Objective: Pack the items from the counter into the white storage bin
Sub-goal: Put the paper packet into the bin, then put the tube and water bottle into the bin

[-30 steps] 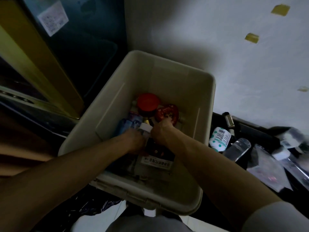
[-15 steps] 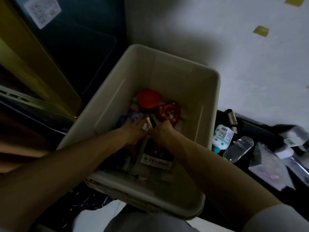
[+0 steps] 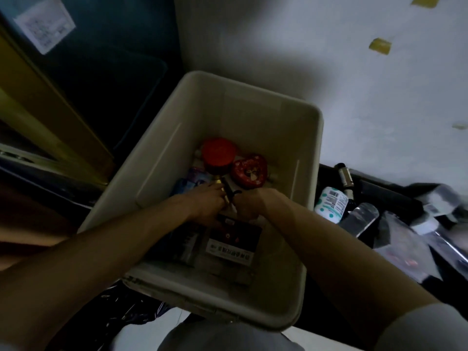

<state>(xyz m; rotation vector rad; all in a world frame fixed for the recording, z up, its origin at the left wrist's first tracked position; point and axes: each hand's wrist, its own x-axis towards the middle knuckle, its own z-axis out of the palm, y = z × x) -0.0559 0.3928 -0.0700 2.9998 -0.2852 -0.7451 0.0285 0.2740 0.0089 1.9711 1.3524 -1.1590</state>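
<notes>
left hand (image 3: 207, 202): reaches deep into the white storage bin (image 3: 253, 117), grips the slim dark item (image 3: 229, 192) near its gold tip.
right hand (image 3: 249, 207): sits at 3 o'clock of the left hand, nearly touching it, knuckles up; hides its fingers underneath, so gripping or not, cannot tell in this dim light.
slim dark item: lies tilted between both hands, gold tip toward 11 o'clock.
dark packet (image 3: 234, 238): lies flat on the bin floor at 6 o'clock of the hands, partly under both wrists, white label strip along its near edge.
red heart tin (image 3: 249, 171): rests at 12 o'clock of the right hand, just beside the red round lid (image 3: 219, 152).
red round lid: stands at 12 o'clock of the left hand, likely on a jar hidden below.
blue pouch (image 3: 187, 184): lies at 10 o'clock of the left hand, blurred.
white storage bin: fills mid-view, open-topped, holds all of the above.
counter (image 3: 379, 191): runs dark at 3 o'clock of the bin.
white dotted bottle (image 3: 330, 203): lies on the counter just beside the bin's right wall, barcode up.
slim dark bottle (image 3: 344, 176): lies at 12 o'clock of the white dotted bottle.
clear bottle (image 3: 362, 219): lies at 4 o'clock of the white dotted bottle.
clear bag (image 3: 405, 252): lies farther toward 4 o'clock.
wall (image 3: 354, 97): rises pale from 12 to 2 o'clock, carries yellow tape scraps (image 3: 379, 46).
black plastic bag (image 3: 126, 312): crumples at 7 o'clock of the bin.
</notes>
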